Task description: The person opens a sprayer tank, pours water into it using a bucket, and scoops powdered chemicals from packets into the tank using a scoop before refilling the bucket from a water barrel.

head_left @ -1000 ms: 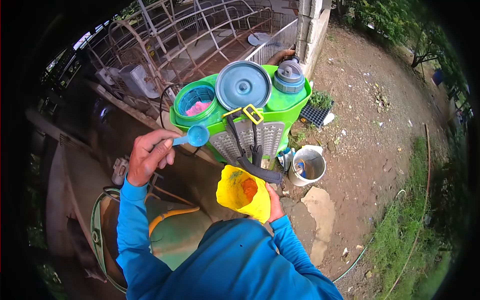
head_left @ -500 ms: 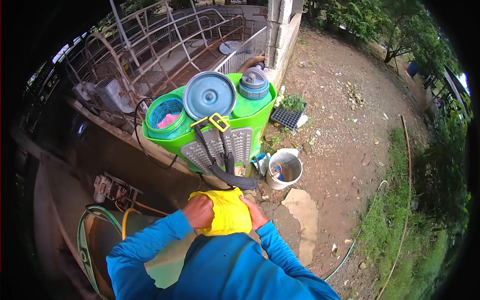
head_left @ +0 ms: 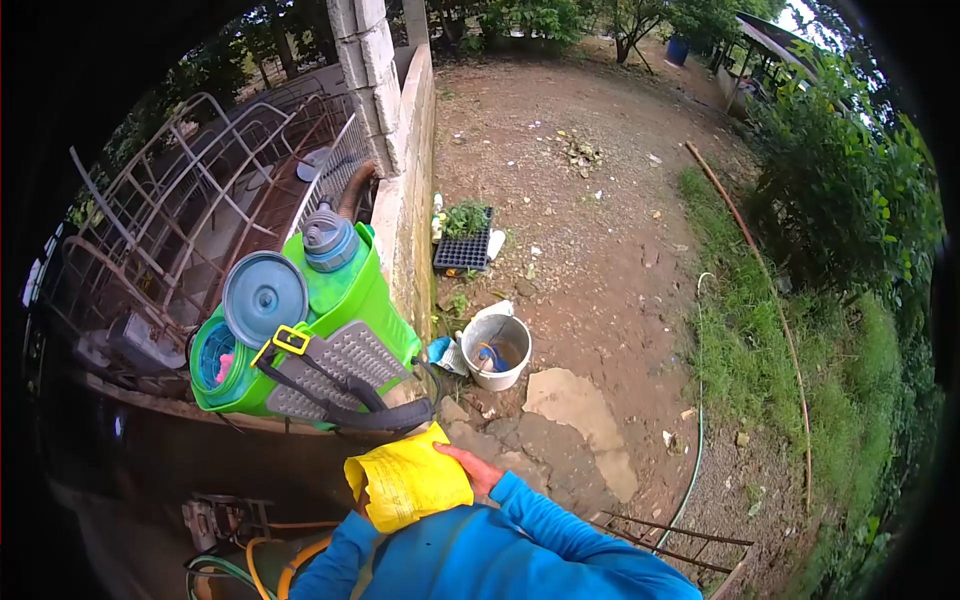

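Note:
My right hand (head_left: 474, 470) grips the right side of a yellow bag (head_left: 412, 480) held close to my body. My left hand is almost wholly hidden behind or inside the bag's left edge; only a sliver of skin shows above the blue sleeve. The blue scoop is out of sight. Up and to the left stands a green backpack sprayer (head_left: 385, 315) with its tank opening uncovered and pink material inside (head_left: 224, 368). A round blue-grey lid (head_left: 265, 298) rests on top, beside a grey cap (head_left: 328, 235). Black straps hang toward the bag.
A white bucket (head_left: 497, 350) stands on the ground, with a black seedling tray (head_left: 463, 245) behind it. Metal pen rails (head_left: 190, 190) and a block wall (head_left: 410, 200) lie left. A motor (head_left: 205, 522) and hoses are at lower left, with grass (head_left: 740, 350) at right.
The view has swung right, so the sprayer sits further left. My left hand, earlier holding the blue scoop beside the tank, moved to the yellow bag, whose orange contents no longer show.

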`<state>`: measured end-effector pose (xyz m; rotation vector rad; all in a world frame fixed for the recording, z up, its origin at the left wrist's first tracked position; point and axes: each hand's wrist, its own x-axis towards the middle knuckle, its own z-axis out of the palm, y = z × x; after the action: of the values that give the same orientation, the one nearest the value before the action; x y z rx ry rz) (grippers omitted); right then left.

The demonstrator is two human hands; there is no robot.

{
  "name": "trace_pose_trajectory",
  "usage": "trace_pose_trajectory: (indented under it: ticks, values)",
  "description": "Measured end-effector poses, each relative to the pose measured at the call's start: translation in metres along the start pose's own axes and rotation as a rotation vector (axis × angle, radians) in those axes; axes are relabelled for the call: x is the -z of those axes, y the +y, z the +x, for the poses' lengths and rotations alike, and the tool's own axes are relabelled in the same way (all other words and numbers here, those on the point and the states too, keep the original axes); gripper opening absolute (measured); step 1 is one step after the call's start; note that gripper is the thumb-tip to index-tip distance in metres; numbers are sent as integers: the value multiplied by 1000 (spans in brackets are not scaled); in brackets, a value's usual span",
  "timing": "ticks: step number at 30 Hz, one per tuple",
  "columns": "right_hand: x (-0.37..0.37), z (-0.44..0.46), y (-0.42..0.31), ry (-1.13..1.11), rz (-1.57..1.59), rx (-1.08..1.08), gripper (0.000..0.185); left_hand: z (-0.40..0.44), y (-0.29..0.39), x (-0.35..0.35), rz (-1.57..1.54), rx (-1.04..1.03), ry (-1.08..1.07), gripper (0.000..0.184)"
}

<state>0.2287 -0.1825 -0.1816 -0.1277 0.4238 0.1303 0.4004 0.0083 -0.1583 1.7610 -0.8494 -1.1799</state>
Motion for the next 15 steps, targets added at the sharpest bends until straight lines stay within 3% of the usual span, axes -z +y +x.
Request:
trace_pose_trajectory:
  ticks: [5,11,12,13,14,15]
  values:
    - [7,-5,-4,15,-48,1,54,20,4,-5,-585,228,-113,54]
    - [3,-15,-4,86,-26,9,51,10,7,-4,-875,305,-161,58]
    - [15,-8,-5,85,-31,-16,51,5,35,-5,-852,256,-183,59]
    - [31,3,-6,65,-28,-2,50,1,63,-2,-486,104,-257,61]
    - [41,8,2,46,-20,1,49,-13,62,-3,-832,58,-200,41]
    - [27,-1,-2,41,-14,-9,53,-18,72,1,-355,-286,-80,22]
